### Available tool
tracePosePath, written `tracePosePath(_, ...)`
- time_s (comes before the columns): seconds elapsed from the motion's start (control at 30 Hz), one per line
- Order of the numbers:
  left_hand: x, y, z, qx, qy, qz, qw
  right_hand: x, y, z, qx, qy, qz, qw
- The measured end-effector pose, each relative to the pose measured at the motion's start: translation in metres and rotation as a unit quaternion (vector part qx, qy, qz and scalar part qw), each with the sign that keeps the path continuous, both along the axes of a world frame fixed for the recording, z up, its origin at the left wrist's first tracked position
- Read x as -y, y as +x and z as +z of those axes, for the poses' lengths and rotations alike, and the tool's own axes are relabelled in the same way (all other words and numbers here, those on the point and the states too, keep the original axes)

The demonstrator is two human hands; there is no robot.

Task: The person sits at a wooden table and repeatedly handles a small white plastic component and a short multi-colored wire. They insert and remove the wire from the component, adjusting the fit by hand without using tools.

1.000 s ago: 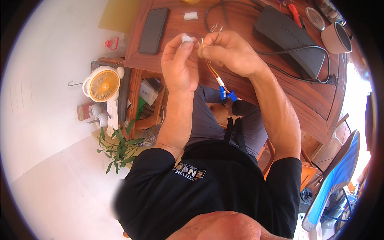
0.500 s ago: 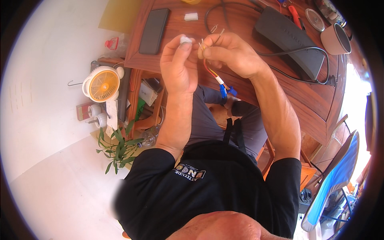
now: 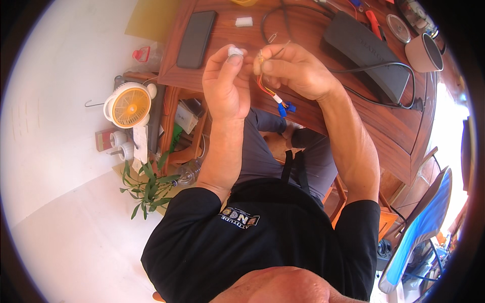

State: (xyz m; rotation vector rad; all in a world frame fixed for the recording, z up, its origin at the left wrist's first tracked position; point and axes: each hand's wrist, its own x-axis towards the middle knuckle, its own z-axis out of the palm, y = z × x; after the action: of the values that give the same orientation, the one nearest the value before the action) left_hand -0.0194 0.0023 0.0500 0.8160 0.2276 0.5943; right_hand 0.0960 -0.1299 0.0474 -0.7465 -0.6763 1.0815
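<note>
Between the thumb and fingers of my left hand [image 3: 226, 83] is a small white plastic connector housing [image 3: 235, 51]. My right hand [image 3: 298, 70], close beside it, pinches the upper ends of a bundle of red, yellow and white wires [image 3: 267, 89]. From that pinch the wires hang down to a white sleeve and blue connectors [image 3: 284, 109] over the table's near edge. A thin pointed tool [image 3: 284, 47] sticks up from behind the right fingers; its lower part is hidden. The wire tips and the housing stay apart.
On the wooden table [image 3: 374, 123] lie a dark phone [image 3: 196, 39], a white block [image 3: 243, 21], a small metal pin [image 3: 273, 37] and a large black case [image 3: 365, 56] with a cable. A cup [image 3: 424, 52] stands far right. A small fan [image 3: 131, 107] is at left.
My right hand has shifted slightly to the right and down with the wires, and the fingertips have closed further over the wire ends. My left hand stays nearly still.
</note>
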Motion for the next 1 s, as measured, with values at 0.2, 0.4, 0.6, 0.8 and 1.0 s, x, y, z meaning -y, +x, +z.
tracePosePath(0.2,0.001,0.0,0.002,0.007,-0.004,-0.004,1.0,0.0,0.001,-0.001,-0.029,0.007,0.007,1.0)
tracePosePath(0.4,0.002,0.0,0.002,0.002,0.006,0.004,1.0,0.0,-0.001,0.0,-0.039,0.003,0.004,0.999)
tracePosePath(0.6,0.001,0.0,-0.001,-0.008,0.011,0.016,1.0,-0.002,-0.001,-0.002,-0.017,-0.006,-0.007,1.0)
tracePosePath(0.8,-0.003,0.001,-0.005,-0.002,0.024,0.02,1.0,-0.003,-0.002,-0.003,-0.003,-0.029,-0.027,0.999)
tracePosePath(1.0,-0.004,0.002,-0.01,-0.002,0.027,0.024,0.999,-0.002,-0.004,0.001,0.011,-0.059,-0.049,0.997)
